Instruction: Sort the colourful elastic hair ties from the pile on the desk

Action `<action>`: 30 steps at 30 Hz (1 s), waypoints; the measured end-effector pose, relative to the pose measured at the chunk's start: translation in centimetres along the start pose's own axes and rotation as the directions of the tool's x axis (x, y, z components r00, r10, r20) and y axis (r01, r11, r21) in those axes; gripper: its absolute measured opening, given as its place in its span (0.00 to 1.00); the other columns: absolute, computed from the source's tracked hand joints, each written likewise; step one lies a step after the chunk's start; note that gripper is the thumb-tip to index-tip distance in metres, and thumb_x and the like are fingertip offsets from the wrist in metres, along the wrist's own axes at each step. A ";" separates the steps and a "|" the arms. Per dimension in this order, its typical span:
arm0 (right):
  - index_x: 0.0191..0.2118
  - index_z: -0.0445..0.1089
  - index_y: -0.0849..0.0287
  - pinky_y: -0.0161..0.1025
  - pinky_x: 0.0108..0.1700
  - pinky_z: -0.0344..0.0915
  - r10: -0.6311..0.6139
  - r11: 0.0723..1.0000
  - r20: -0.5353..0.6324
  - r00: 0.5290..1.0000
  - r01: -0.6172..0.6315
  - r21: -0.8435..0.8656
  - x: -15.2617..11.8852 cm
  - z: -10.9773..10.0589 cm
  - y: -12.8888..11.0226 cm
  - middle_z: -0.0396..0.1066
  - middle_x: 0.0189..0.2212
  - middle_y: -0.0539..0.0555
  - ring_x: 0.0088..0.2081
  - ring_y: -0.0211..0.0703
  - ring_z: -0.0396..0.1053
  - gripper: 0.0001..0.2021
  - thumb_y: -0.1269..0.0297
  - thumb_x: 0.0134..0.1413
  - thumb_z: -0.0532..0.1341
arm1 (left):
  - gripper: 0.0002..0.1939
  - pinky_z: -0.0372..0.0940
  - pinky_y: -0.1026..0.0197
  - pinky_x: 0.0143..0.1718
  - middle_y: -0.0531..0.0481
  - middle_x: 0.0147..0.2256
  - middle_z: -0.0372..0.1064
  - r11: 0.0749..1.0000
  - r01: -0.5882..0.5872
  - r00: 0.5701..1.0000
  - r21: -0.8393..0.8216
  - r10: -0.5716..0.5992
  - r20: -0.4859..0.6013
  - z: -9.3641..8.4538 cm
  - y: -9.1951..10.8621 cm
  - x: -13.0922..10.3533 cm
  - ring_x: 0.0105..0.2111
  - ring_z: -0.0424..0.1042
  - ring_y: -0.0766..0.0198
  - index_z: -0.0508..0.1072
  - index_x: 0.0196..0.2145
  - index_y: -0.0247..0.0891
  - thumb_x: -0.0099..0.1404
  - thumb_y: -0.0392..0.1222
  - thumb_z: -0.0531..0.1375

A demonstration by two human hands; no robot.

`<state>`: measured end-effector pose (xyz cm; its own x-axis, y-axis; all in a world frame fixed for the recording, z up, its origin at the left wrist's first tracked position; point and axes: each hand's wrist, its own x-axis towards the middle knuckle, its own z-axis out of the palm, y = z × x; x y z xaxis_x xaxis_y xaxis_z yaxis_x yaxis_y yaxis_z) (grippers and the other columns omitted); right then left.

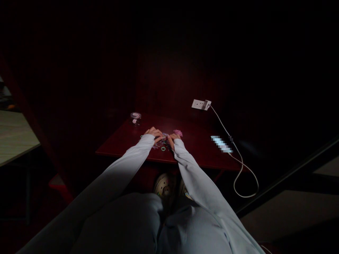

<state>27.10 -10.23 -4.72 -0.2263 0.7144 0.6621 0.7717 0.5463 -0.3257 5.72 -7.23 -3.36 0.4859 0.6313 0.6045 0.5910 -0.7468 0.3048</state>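
On a dark red table point(119, 144), several small coloured bands and bits lie in a loose pile. My left hand point(155, 134) reaches in from the left with its fingers bent over the pile. From the right, my right hand point(172, 138) meets it, fingers bent close to the same small things. Whether either hand pinches a piece is too small to tell. A green ring point(163, 149) lies just in front of the hands. Behind my right hand sits a pink fluffy item point(178, 132).
A clear round container point(136, 115) stands at the table's back left. A white socket point(201, 104) with a charger is on the wall. Its white cable point(241, 160) loops down and back to a phone point(221, 144) at the right. Shoes point(164, 185) show below the table's front edge.
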 end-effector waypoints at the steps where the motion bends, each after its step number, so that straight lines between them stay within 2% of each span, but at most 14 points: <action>1: 0.38 0.80 0.53 0.47 0.51 0.66 0.004 1.000 0.002 1.000 -0.004 0.000 0.0 -0.1 -0.1 0.76 0.35 0.57 0.41 0.51 0.68 0.23 0.53 0.77 0.50 | 0.12 0.63 0.52 0.52 0.49 0.46 0.82 1.000 -0.001 1.000 0.002 0.001 0.007 0.0 0.1 0.0 0.46 0.69 0.55 0.84 0.39 0.44 0.75 0.46 0.61; 8: 0.34 0.79 0.52 0.47 0.50 0.67 0.040 0.999 0.050 0.998 -0.040 0.010 0.0 -0.4 -0.9 0.77 0.35 0.55 0.41 0.50 0.69 0.21 0.48 0.73 0.57 | 0.10 0.64 0.53 0.50 0.48 0.46 0.81 0.999 -0.034 0.998 0.023 0.033 0.058 0.1 0.2 0.1 0.47 0.69 0.54 0.84 0.40 0.43 0.74 0.47 0.62; 18: 0.34 0.80 0.53 0.44 0.50 0.65 0.010 1.000 0.046 0.999 -0.010 0.004 0.1 -0.2 -0.3 0.76 0.34 0.56 0.40 0.48 0.67 0.22 0.50 0.75 0.55 | 0.11 0.63 0.54 0.49 0.49 0.45 0.81 0.999 -0.048 0.998 0.020 0.047 0.036 0.3 0.2 0.0 0.46 0.70 0.55 0.83 0.39 0.45 0.75 0.48 0.62; 25: 0.33 0.78 0.54 0.45 0.51 0.66 0.022 1.000 0.020 1.000 -0.022 -0.015 0.2 0.0 0.0 0.75 0.34 0.56 0.40 0.49 0.68 0.20 0.53 0.75 0.55 | 0.12 0.62 0.54 0.48 0.51 0.45 0.81 0.999 0.010 1.000 0.048 -0.010 -0.003 -0.1 1.0 -0.3 0.46 0.70 0.56 0.81 0.36 0.44 0.75 0.49 0.61; 28: 0.32 0.77 0.55 0.46 0.52 0.66 0.024 1.000 0.011 1.000 -0.024 -0.014 0.2 0.0 0.0 0.75 0.34 0.57 0.40 0.49 0.69 0.20 0.54 0.74 0.54 | 0.11 0.62 0.54 0.49 0.50 0.45 0.81 0.998 0.034 0.999 0.057 -0.034 -0.001 -0.5 1.4 -0.4 0.47 0.70 0.55 0.81 0.41 0.45 0.71 0.53 0.66; 30: 0.32 0.76 0.55 0.46 0.52 0.66 0.022 1.000 0.013 1.000 -0.022 -0.003 0.2 0.0 -0.1 0.75 0.34 0.57 0.40 0.49 0.69 0.21 0.54 0.74 0.54 | 0.14 0.62 0.54 0.51 0.50 0.48 0.81 0.997 0.038 0.999 0.060 -0.039 0.010 -0.5 1.5 -0.4 0.48 0.71 0.54 0.81 0.47 0.47 0.67 0.53 0.69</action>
<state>26.96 -10.12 -4.50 -0.2168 0.7321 0.6458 0.7783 0.5290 -0.3384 6.07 -8.71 -2.80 0.4690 0.6619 0.5847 0.6468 -0.7082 0.2830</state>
